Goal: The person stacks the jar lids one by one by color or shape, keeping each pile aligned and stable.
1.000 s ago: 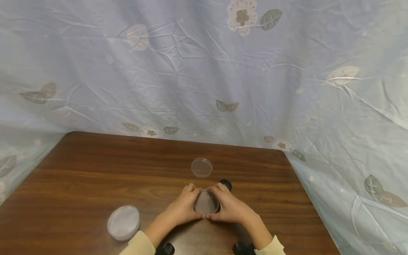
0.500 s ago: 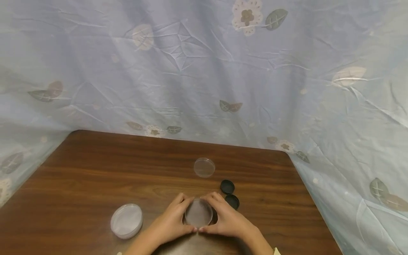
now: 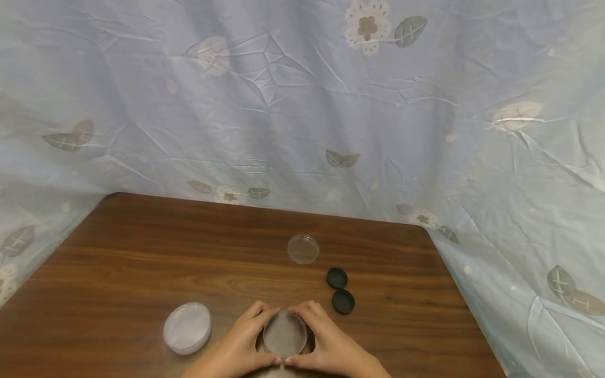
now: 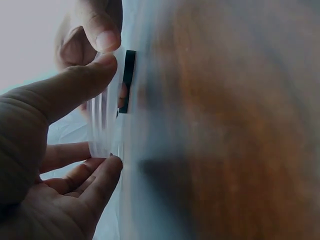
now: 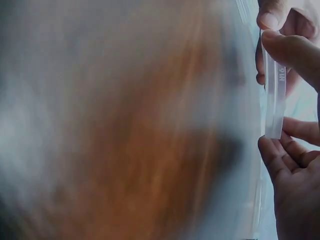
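Observation:
Both hands grip one round clear dish (image 3: pixel 285 334) from its two sides near the table's front edge. The left hand (image 3: pixel 243 338) has its thumb and fingers on the left rim, the right hand (image 3: pixel 326 341) on the right rim, and the thumbs nearly meet at the near side. Seen from the left wrist, the dish (image 4: pixel 102 120) stands edge-on between thumb and fingertips of the left hand (image 4: pixel 60 145). In the right wrist view the right hand (image 5: pixel 297 165) pinches the dish (image 5: pixel 274 100), whose side bears small raised marks.
A clear round dish with whitish contents (image 3: pixel 187 328) lies to the left. Beyond the hands is another clear dish (image 3: pixel 303 249). Two small black round caps (image 3: pixel 337 278) sit to the right on the wooden table (image 3: pixel 189 247). Patterned cloth (image 3: pixel 283 105) hangs behind.
Both hands and the gripped dish have moved toward the near edge and slightly left. Both black caps show fully now; one was hidden behind the right hand before. The view has shifted slightly.

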{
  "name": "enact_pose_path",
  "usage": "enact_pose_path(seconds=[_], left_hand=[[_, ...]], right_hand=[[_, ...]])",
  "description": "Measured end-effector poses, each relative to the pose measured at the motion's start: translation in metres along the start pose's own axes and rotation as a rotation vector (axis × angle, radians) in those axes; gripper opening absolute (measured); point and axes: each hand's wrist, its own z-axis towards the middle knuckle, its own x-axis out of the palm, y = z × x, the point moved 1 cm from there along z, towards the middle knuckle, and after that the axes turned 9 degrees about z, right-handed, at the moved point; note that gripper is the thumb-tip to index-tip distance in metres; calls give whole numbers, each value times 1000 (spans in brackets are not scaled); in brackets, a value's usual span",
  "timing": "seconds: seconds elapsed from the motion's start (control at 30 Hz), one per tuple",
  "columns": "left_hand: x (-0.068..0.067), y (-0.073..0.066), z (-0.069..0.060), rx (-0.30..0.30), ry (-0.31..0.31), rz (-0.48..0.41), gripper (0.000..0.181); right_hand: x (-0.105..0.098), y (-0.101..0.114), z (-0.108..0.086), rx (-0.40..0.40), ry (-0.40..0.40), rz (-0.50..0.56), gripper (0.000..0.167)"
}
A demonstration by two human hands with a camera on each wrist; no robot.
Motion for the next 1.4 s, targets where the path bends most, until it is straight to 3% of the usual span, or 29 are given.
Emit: enact_pose_path(seconds=[0.27,0.7,1.1,1.4], left_hand=[[0,4,-6,24,48,-5,91],[0,1,-3,6,64,71,90],[3,3,-2,19,87,69,87],[4,1,-3,13,69,72,89]], right_hand=[[6,8,0,-38,27,-28,77],[6,13,2,5,35,-96,80],[5,15,5,119,93,-89,85],[6,14,4,112,81,-112,90]])
